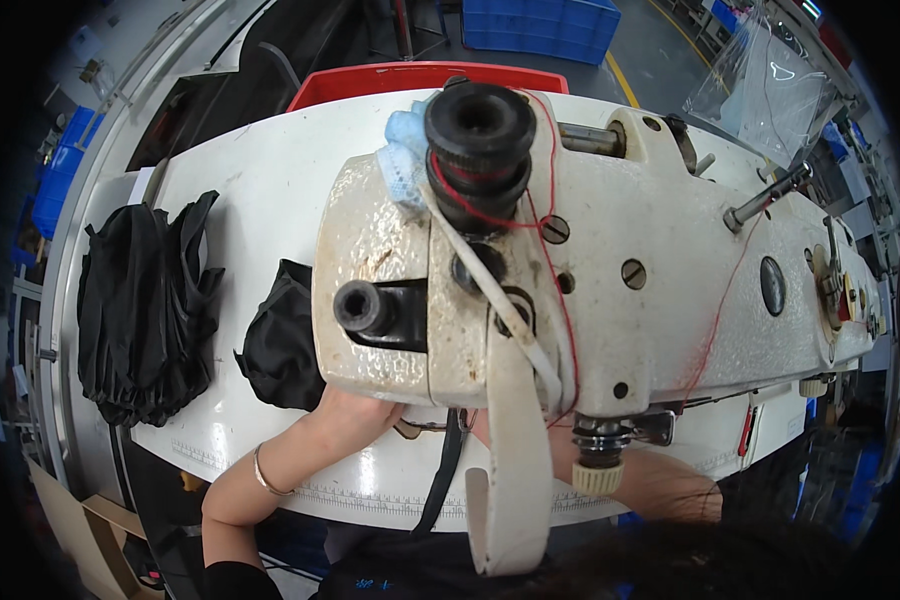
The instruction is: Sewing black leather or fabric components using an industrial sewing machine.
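A cream sewing machine (690, 300) with red thread, a white tube and a blue cloth (403, 150) fills the centre. My left hand (360, 408) reaches under its head, beside a bunched black fabric piece (280, 350); its fingers are hidden. My right hand (480, 425) is mostly behind the machine; only a little skin and my forearm show, so what it holds is hidden. A narrow black strip (442, 475) hangs over the front edge between my arms. A pile of black fabric pieces (140, 310) lies at the left.
The white table (210, 160) has a ruler along its front. A red bin (425, 70) and blue crate (540, 25) are beyond it, clear plastic (760, 90) at back right. A small red tool (746, 430) lies at right, a cardboard box (90, 540) at lower left.
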Demonstrator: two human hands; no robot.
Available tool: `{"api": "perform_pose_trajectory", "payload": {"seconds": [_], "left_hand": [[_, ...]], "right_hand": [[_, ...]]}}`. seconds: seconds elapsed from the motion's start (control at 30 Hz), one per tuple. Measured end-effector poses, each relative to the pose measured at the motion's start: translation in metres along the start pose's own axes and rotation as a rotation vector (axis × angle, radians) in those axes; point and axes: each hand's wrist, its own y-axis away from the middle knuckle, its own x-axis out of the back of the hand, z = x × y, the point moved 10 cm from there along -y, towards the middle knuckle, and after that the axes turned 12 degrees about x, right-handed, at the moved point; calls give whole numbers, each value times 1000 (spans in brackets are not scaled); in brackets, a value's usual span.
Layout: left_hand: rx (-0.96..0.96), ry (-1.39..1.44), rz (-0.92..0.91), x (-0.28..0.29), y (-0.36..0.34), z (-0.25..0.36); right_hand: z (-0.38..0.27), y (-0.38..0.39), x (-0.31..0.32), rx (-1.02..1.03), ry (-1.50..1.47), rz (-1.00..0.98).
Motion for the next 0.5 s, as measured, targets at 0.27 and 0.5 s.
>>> {"api": "perform_pose_trajectory", "payload": {"seconds": [0.27,0.5], "left_hand": [[93,126,-83,14,-1,11],[82,119,-59,17,-1,19]], "right_hand": [[-9,-21,-6,174,156,24],[-28,-19,-12,326,301,43]]}}
